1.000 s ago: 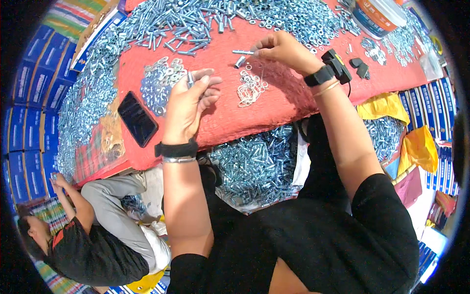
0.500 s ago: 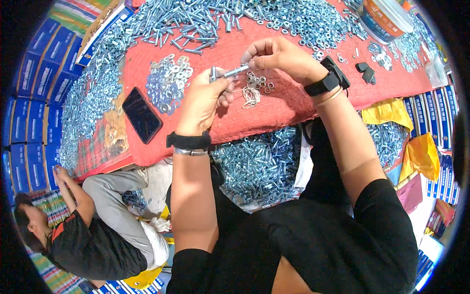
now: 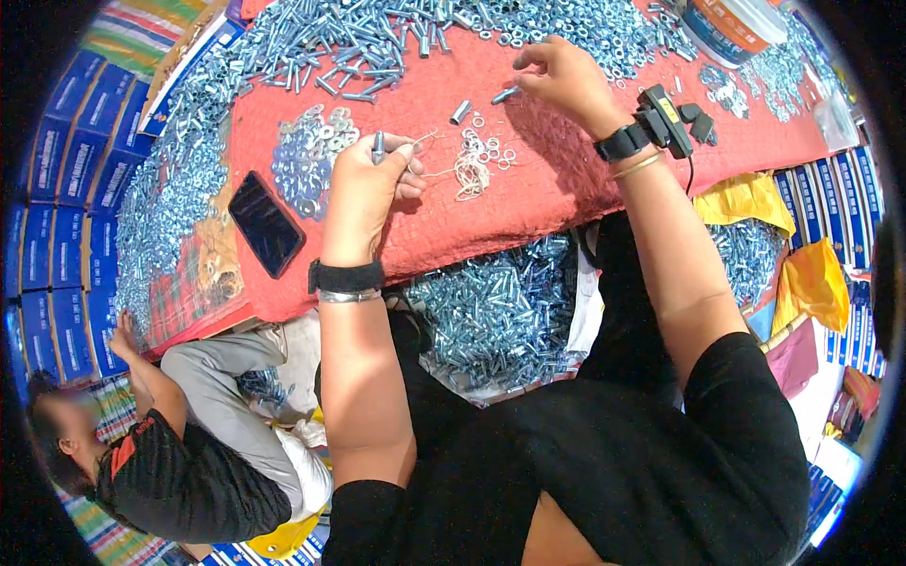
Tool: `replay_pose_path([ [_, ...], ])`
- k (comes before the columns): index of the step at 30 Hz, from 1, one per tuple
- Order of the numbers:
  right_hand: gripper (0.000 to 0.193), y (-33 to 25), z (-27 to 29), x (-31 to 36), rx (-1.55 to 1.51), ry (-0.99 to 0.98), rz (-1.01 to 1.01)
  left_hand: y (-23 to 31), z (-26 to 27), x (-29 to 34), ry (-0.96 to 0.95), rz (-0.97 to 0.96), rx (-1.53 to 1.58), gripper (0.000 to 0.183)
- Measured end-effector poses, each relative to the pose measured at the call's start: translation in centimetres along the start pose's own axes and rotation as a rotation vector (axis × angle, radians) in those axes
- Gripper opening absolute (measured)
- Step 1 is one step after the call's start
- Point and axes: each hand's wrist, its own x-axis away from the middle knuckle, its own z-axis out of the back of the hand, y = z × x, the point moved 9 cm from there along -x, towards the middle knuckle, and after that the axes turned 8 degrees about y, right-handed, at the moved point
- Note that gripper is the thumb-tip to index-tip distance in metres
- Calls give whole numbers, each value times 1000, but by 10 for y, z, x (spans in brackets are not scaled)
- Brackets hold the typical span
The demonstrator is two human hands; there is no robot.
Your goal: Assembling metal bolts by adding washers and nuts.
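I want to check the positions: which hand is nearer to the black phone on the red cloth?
Left. The left hand holds a bolt just right of the black phone; the right hand is far across the red cloth, pinching another bolt.

We see only the tip of the bolt (image 3: 378, 146) above our left hand's (image 3: 363, 193) fingers (image 3: 404, 151); the white tub (image 3: 731, 24) is cut off at the top edge.

A phone (image 3: 266, 224) lies left of the washers (image 3: 307, 156); bolts (image 3: 377, 38) lie behind them.
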Motion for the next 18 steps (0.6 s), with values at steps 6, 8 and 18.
replay_pose_path([
  [6,40,-93,-25,40,-527,-510,327,-6,12,7,-21,34,-66,18],
  [8,31,-100,-31,52,-361,-455,459,-3,12,8,8,8,-102,25],
  [18,20,-15,22,-4,-877,-214,-255,9,51,11,100,-85,160,26],
])
